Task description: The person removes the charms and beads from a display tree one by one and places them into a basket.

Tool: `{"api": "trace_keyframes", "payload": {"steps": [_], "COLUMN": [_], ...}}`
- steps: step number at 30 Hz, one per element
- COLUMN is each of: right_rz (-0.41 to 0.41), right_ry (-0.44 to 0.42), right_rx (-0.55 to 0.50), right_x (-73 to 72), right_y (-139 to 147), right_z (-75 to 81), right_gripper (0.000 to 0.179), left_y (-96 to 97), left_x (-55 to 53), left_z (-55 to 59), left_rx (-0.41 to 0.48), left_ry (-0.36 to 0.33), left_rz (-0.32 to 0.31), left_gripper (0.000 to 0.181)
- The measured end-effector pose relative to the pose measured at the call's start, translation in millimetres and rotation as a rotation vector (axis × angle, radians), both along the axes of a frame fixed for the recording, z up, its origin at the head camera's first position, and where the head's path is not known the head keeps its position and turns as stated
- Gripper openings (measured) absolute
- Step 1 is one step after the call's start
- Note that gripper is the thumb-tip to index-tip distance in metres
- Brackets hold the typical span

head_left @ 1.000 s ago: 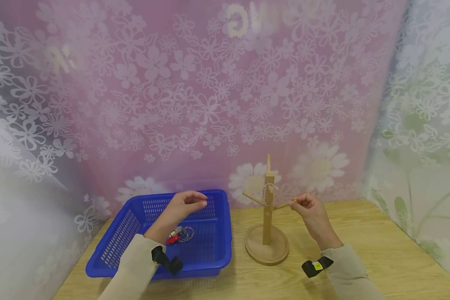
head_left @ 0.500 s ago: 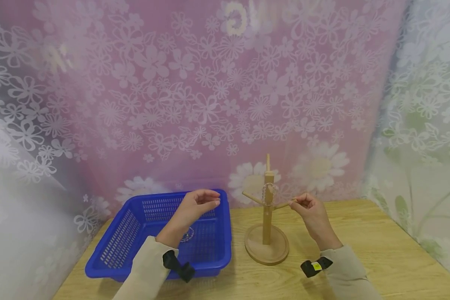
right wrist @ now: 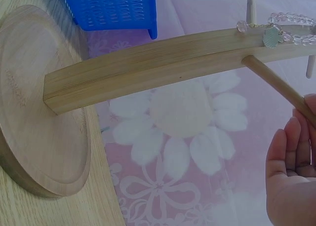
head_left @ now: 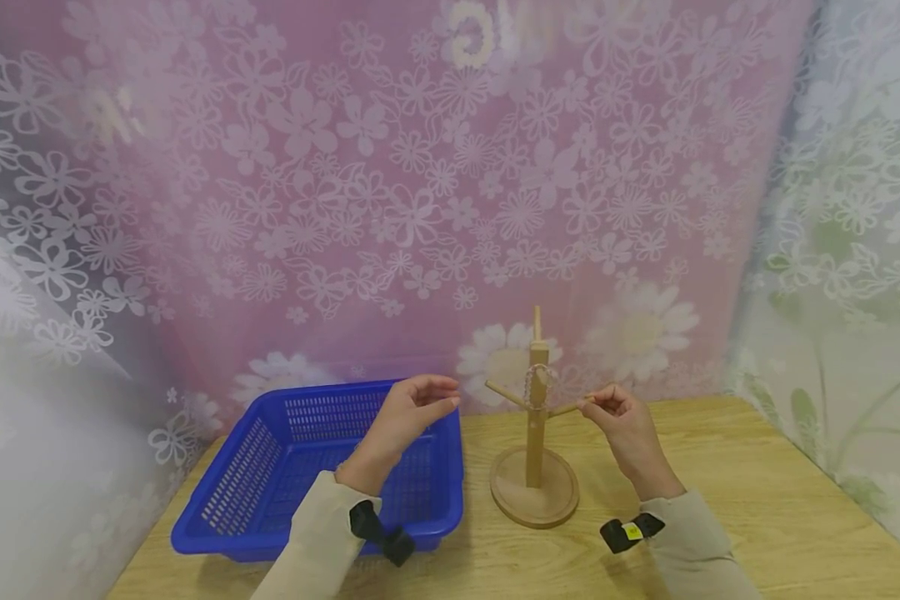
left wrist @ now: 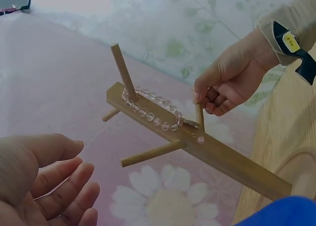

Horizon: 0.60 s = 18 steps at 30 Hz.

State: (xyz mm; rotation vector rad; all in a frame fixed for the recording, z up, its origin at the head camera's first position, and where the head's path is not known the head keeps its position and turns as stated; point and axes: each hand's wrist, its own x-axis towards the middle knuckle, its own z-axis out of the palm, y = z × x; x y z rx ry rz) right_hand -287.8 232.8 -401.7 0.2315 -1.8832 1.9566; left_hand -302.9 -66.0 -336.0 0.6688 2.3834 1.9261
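Note:
On the table stands a wooden jewelry stand [head_left: 537, 454] with a round base and several slanting pegs. A clear, pinkish beaded bracelet [left wrist: 157, 121] hangs over one upper peg, with a small bead on a chain and a pale green charm [right wrist: 271, 37] dangling from it. My right hand [head_left: 626, 429] pinches the end of the right-hand peg [right wrist: 276, 83] between thumb and fingers. Left of the stand, above the basket's right side, my left hand [head_left: 412, 421] is held in the air, its fingers loosely bent and nothing in them.
A blue plastic basket [head_left: 225, 543] with slatted walls sits left of the stand, partly covered by my left forearm. Floral curtains [head_left: 420, 208] rise behind and beside the wooden table [head_left: 720, 475]. Black straps [head_left: 622, 535] are on both sleeves.
My left hand has moved right, from over the basket's middle towards the stand. The jewelry in the basket is now hidden behind the left arm. My right hand keeps its pinch on the peg.

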Motion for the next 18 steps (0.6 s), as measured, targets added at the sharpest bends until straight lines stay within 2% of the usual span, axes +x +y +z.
{"api": "trace_keyframes", "payload": {"steps": [8, 18], "right_rz": [0.004, 0.031], "right_ry": [-0.016, -0.007], "right_rx": [-0.008, -0.034], "right_x": [2.8, 3.0], "right_y": [-0.9, -0.6], "right_z": [1.4, 1.4], "right_gripper": [0.015, 0.012], "left_y": [12.7, 34.5], "left_x": [1.4, 1.9], "left_z": [-0.2, -3.0], "left_rx": [0.027, 0.013], "left_ry": [0.012, 0.025], "left_rz": [-0.04, -0.075], "left_gripper": [0.03, 0.03]}}
